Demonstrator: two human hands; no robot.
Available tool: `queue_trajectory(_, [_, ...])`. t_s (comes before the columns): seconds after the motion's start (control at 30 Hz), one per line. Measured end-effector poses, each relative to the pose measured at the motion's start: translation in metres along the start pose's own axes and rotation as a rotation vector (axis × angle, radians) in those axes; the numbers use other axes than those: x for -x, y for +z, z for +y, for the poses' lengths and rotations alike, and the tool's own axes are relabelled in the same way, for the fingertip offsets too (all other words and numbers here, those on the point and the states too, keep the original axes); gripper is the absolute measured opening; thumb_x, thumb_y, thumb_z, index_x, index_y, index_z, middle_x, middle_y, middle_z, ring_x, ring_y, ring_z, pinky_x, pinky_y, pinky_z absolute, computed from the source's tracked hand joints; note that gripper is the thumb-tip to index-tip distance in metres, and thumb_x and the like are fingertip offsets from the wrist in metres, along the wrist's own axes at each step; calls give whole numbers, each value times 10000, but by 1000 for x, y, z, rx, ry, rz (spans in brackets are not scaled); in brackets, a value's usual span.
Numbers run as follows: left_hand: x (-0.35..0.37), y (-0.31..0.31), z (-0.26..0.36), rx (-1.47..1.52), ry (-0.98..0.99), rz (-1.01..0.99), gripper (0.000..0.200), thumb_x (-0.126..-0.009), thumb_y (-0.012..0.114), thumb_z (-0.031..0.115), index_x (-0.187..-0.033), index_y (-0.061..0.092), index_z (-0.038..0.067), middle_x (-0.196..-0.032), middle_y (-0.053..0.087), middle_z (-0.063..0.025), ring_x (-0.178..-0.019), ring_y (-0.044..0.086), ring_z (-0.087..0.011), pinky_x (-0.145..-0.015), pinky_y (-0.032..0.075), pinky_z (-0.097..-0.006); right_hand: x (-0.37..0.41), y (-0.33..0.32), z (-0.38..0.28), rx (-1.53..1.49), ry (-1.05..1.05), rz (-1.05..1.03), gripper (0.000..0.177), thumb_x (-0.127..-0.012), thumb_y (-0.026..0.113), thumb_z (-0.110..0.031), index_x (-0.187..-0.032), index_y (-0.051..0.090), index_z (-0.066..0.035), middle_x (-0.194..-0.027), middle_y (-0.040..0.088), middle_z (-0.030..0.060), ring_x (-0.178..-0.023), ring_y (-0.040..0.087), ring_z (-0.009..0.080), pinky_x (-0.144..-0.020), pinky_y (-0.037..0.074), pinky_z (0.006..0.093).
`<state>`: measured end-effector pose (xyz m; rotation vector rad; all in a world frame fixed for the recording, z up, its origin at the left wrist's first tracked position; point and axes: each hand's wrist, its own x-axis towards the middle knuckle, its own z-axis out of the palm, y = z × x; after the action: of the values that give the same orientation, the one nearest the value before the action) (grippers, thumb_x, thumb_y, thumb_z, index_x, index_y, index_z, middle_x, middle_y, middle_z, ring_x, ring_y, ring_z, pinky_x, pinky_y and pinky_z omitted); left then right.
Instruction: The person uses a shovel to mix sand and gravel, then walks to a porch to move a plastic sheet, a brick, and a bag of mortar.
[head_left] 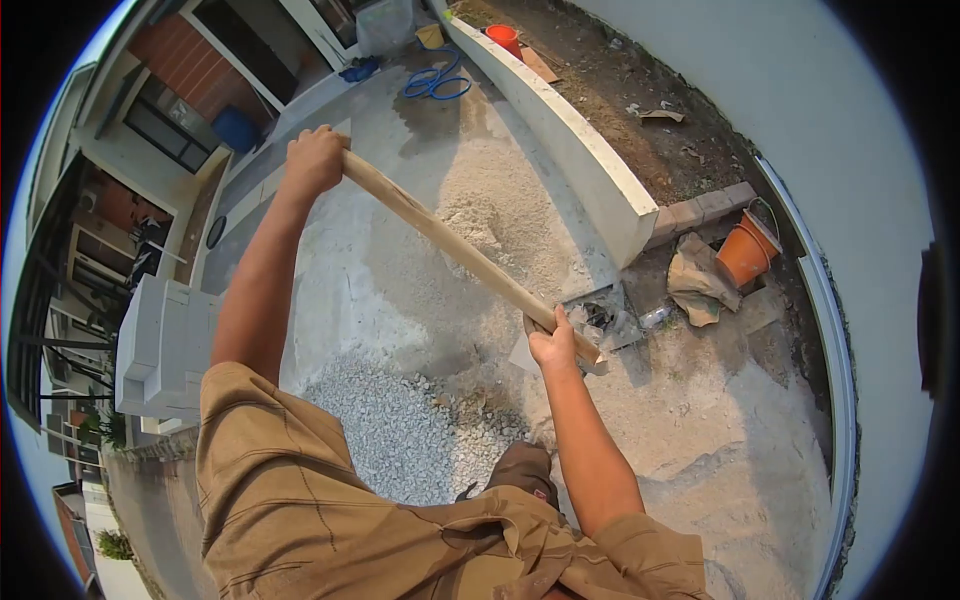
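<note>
A long wooden tool handle (pixel 440 235) slants across the view, from upper left to lower right. My left hand (pixel 316 162) is closed around its upper end, with the arm stretched forward. Lower down, my right hand (pixel 553 342) grips the same handle near its other end, thumb lying along the wood. Flat grey edges show around that lower end, but I cannot tell what head the tool has. Beyond the handle lies a heap of pale sand (pixel 500 200). Grey gravel (pixel 385 425) spreads over the ground below it, close to my boot (pixel 522 468).
A low white wall (pixel 590 140) runs along the right of the sand. Near its end are a square drain opening (pixel 597 312), a plastic bottle (pixel 655 317), a crumpled paper sack (pixel 700 278) and an orange bucket (pixel 746 252). A blue hose (pixel 435 82) lies coiled farther back.
</note>
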<state>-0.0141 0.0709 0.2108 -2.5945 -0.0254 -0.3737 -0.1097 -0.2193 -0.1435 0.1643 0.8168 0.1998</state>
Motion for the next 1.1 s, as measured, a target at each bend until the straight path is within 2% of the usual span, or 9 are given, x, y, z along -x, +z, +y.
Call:
queue_trajectory(0.2, [171, 169, 223, 350, 641, -873, 309, -586, 750, 287, -861, 707, 153, -839, 688, -96, -845, 652, -307, -715, 522, -411, 89, -211, -233, 114, -400, 473, 382, -896, 555, -195, -1221, 393, -72, -1199, 484, 167, -1113, 506, 342, -936, 426, 551])
queue_trajectory(0.3, [313, 164, 408, 631, 1117, -1110, 370, -619, 727, 341, -889, 698, 90, -815, 676, -176, -800, 652, -341, -724, 512, -423, 236, -327, -390, 108, -747, 578, 216, -843, 598, -167, -1000, 468, -94, -872, 501, 84, -771, 541, 241, -744, 499, 471])
queue_trajectory(0.4, [408, 44, 551, 1023, 1542, -1202, 398, -670, 692, 331, -947, 673, 47, -827, 664, -219, -799, 644, -369, -723, 504, -429, 448, -341, -481, 44, -1384, 651, 143, -852, 622, -110, -929, 518, -47, -749, 468, 39, -662, 498, 167, -669, 467, 300])
queue_trajectory(0.47, [457, -58, 627, 1115, 1748, -1134, 431, -717, 686, 362, -992, 658, 31, -844, 657, -228, -810, 640, -378, -728, 496, -432, 584, -320, -487, 243, -1714, 567, 262, -837, 630, -52, -1055, 502, 17, -881, 526, 85, -756, 566, 183, -698, 494, 308])
queue_trajectory(0.6, [534, -293, 751, 1323, 1939, -936, 462, -734, 717, 396, -956, 638, -2, -797, 648, -210, -785, 639, -348, -728, 482, -424, 692, -276, -469, 523, -2011, 943, 712, -849, 602, 2, -1415, 171, -22, -1073, 509, 188, -711, 613, 227, -596, 547, 352])
queue_trajectory(0.73, [642, -434, 855, 1063, 2000, -856, 440, -703, 687, 328, -948, 668, -37, -934, 657, -253, -914, 648, -354, -787, 507, -407, 701, -329, -491, 542, -1960, 1302, 814, -877, 572, -131, -1480, 29, -75, -1243, 465, 265, -878, 625, 290, -705, 517, 350])
queue_trajectory(0.87, [720, -369, 904, 973, 1893, -972, 433, -717, 645, 316, -915, 666, -69, -959, 643, -280, -938, 639, -368, -791, 509, -406, 658, -439, -534, 601, -1717, 1607, 788, -860, 487, -172, -1483, 11, -86, -1340, 387, 340, -1101, 537, 407, -938, 430, 380])
queue_trajectory(1.0, [723, -186, 874, 535, 1941, -966, 420, -794, 585, 333, -973, 653, -40, -955, 647, -265, -938, 633, -377, -806, 506, -416, 496, -526, -473, 511, -1290, 1314, 819, -860, 460, -116, -1484, -69, -145, -1341, 380, 343, -1148, 503, 405, -978, 397, 411])
queue_trajectory(1.1, [709, -123, 812, 384, 1698, -1084, 354, -834, 526, 307, -954, 650, -3, -795, 670, -196, -623, 670, -260, -606, 529, -378, 402, -596, -425, 359, -861, 858, 786, -821, 517, -132, -1472, 78, -106, -1185, 486, 236, -806, 579, 271, -651, 496, 399])
